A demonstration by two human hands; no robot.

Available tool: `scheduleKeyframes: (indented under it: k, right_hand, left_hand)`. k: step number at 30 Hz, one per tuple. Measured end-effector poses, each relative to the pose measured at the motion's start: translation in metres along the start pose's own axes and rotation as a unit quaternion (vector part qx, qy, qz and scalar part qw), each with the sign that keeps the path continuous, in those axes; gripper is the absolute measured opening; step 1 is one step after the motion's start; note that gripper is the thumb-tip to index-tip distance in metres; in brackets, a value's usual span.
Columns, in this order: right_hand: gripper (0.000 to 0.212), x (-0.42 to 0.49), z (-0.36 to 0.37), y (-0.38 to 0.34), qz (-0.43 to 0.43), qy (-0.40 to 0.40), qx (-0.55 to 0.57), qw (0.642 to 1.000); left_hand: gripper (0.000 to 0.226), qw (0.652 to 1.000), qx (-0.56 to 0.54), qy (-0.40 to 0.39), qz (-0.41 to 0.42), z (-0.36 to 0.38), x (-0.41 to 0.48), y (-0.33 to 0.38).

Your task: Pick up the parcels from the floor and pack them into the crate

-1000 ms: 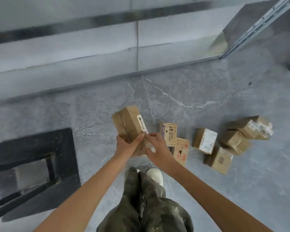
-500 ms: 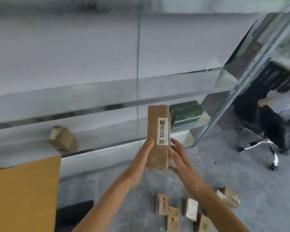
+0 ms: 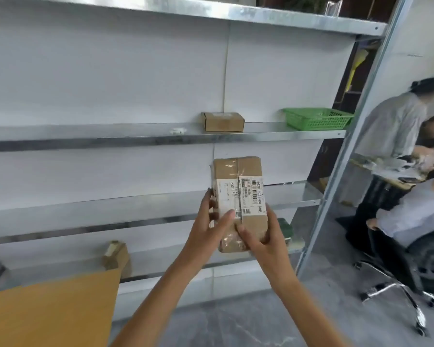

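Both my hands hold one brown cardboard parcel [image 3: 238, 186] upright in front of the metal shelves, its white barcode label facing me. My left hand [image 3: 208, 229] grips its left edge with the thumb across the front. My right hand [image 3: 263, 236] grips its lower right corner, fingers curled round the bottom. A green mesh crate [image 3: 316, 118] stands on the upper shelf at the right, well above and right of the parcel. The parcels on the floor are out of view.
A small parcel [image 3: 223, 121] sits on the upper shelf [image 3: 110, 134], another [image 3: 117, 255] on the lowest shelf at left. An orange-brown board [image 3: 48, 311] fills the lower left. A slanted shelf post [image 3: 348, 146] rises at right; beyond it people sit on wheeled chairs [image 3: 398, 294].
The view has risen from the floor to the shelves. The parcel has been lifted and turned so its labelled face shows; both hands have kept hold of it.
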State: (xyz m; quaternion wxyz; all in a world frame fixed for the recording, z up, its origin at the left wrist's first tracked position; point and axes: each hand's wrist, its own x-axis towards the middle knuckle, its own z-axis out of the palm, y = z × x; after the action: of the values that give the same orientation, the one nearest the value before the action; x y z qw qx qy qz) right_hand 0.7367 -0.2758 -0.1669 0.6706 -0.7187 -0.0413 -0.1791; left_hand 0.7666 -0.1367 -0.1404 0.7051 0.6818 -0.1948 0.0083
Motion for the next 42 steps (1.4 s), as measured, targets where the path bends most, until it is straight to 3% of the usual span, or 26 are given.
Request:
scheduleKeyframes:
  k: [2, 7, 13, 22, 31, 42]
  right_hand:
    - [0.071, -0.03, -0.004, -0.012, -0.008, -0.007, -0.023, 1.0]
    - [0.051, -0.105, -0.004, -0.036, 0.004, -0.037, -0.004, 0.999]
    - [0.058, -0.187, 0.015, -0.064, 0.003, -0.1, -0.088, 0.991]
    - [0.066, -0.275, 0.048, -0.114, 0.007, -0.155, -0.127, 0.98]
    - [0.078, -0.399, 0.158, -0.139, -0.014, -0.217, -0.129, 0.968]
    - [0.044, -0.475, 0.252, -0.153, 0.103, -0.24, -0.049, 0.964]
  left_hand:
    - [0.053, 0.999, 0.026, 0.021, 0.015, 0.008, -0.033, 0.011]
    - [0.065, 0.995, 0.059, 0.075, 0.03, 0.008, -0.12, 0.032]
    - [0.08, 0.986, 0.112, 0.121, -0.001, -0.009, -0.215, 0.056]
    - [0.071, 0.987, 0.116, 0.099, -0.05, -0.048, -0.306, 0.099]
    - [0.071, 0.978, 0.125, 0.144, -0.09, -0.156, -0.438, 0.129]
    - [0.066, 0.965, 0.123, 0.157, -0.169, -0.259, -0.537, 0.142]
